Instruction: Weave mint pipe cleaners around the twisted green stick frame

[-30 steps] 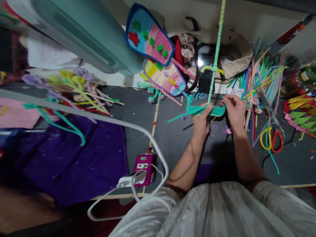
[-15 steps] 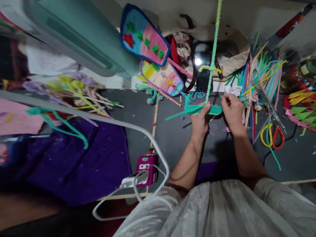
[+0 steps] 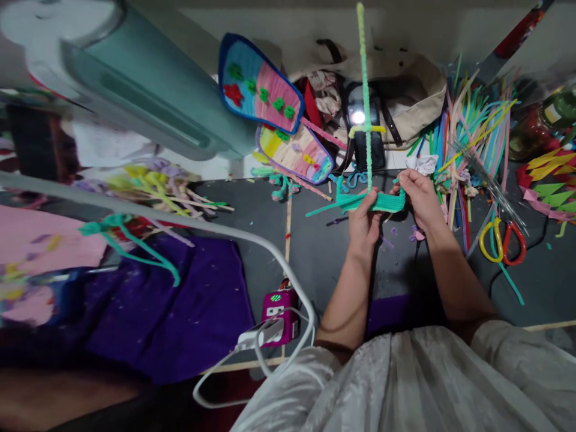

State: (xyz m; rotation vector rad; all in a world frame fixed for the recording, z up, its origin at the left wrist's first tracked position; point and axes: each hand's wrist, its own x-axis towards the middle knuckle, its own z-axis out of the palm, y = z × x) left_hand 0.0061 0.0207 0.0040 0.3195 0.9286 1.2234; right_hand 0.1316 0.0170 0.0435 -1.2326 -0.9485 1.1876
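Holding item: flat bundle of teal pipe cleaners (image 3: 375,202), kept level in the air above the dark floor mat (image 3: 315,252), between both hands.

Left hand (image 3: 365,221): grip closed on the middle of the bundle from below, thumb up beside the twisted green stem (image 3: 365,90), which rises upright from the bundle towards the top of the view. A short yellow pipe cleaner (image 3: 366,128) is wound crosswise around the stem, well above the bundle.

Right hand (image 3: 416,192): grip closed in a pinch on the bundle's right end, fingertips pressed together there; whether it holds a loose wrapping end or the bundle itself cannot be told.

Step in hand, as judged: binding or winding the right end of the bundle while the left hand steadies it at the stem's foot. The next move likely calls for a firm left-hand hold so the stem stays upright, and small turns of the right fingertips close against the bundle.

Surroundings: loose coloured pipe cleaners (image 3: 472,132) fanned on the floor just right of the right hand; scissors with yellow and red handles (image 3: 503,242) near them; two striped woven panels (image 3: 270,108) to the upper left; a magenta charger block (image 3: 281,306) with white cable (image 3: 252,240) near the left forearm; purple cloth (image 3: 157,312) further left.
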